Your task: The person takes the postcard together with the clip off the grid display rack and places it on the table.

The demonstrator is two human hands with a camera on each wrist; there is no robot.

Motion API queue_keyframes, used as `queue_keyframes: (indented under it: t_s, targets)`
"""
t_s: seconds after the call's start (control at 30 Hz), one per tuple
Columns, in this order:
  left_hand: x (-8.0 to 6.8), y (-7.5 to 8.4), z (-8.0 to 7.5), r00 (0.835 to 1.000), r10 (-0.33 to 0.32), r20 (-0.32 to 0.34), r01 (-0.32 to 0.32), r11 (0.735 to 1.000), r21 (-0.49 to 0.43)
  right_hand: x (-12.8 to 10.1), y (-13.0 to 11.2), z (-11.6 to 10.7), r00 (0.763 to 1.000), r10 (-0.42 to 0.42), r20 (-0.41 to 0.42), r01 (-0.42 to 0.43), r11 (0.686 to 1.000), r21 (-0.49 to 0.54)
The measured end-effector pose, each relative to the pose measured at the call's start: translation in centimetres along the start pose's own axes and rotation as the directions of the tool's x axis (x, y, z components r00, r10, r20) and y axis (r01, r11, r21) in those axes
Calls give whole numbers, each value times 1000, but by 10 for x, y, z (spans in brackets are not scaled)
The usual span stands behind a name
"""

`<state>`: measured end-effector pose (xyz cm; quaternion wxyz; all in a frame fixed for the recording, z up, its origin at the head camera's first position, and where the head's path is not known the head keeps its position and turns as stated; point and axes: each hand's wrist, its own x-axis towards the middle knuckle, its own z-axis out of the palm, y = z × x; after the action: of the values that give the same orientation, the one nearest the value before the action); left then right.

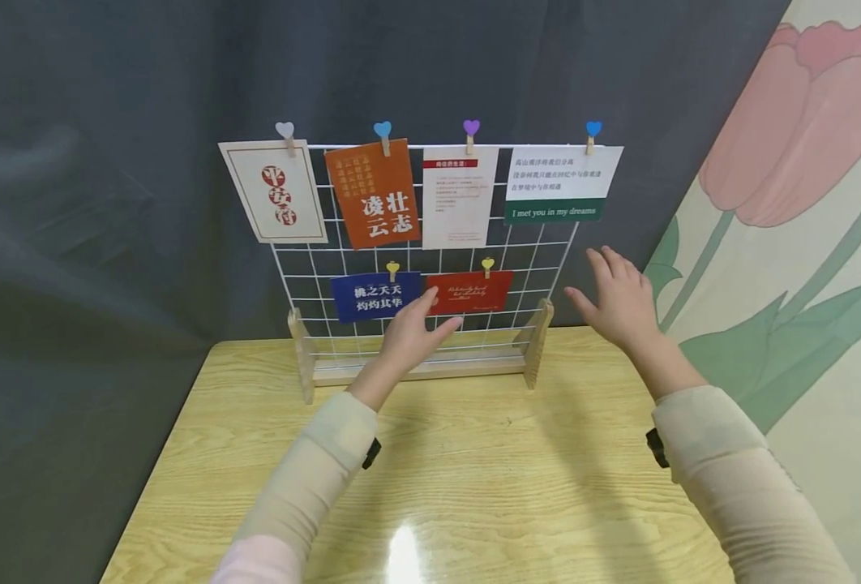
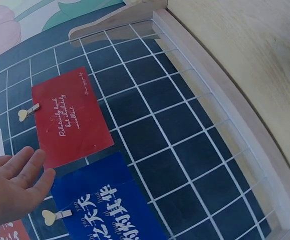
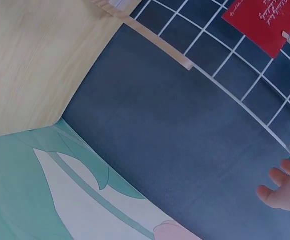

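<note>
A white wire grid rack (image 1: 441, 259) stands upright in wooden feet, with cards clipped on it. My left hand (image 1: 412, 331) is open in front of the lower row, between the blue card (image 1: 372, 296) and the red card (image 1: 474, 294), each under a yellow heart clip. In the left wrist view its fingertips (image 2: 47, 177) lie close to the edges of both cards. My right hand (image 1: 618, 298), fingers spread and holding nothing, is off the rack's right side, below the white and green card (image 1: 558, 182). In the right wrist view only part of that hand (image 3: 287, 192) shows.
Along the top bar hang a cream card (image 1: 276, 191), an orange card (image 1: 374, 195) and a white card with a red band (image 1: 458, 197), each under a heart clip. The rack stands at the back of a wooden table (image 1: 474, 470). A dark curtain (image 1: 109, 162) hangs behind.
</note>
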<state>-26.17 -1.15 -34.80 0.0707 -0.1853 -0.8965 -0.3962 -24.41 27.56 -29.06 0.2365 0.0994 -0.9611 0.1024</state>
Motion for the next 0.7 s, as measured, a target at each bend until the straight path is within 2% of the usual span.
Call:
queue_keyframes:
  t_s: [0.23,0.47,0.7]
  targets:
    - [10,5,-3,1000,9,17,-9,1000,6,6,4,-6,1000,8,-26,-8,1000,17]
    - [17,13,-5,1000,13,20,-11,996,-86,15,9,-17,999,44,-26,-43,999,28]
    - [21,17,-8,999,38,34,-35,997,-71,20,17,-24,999,47,-15,-47,999,17]
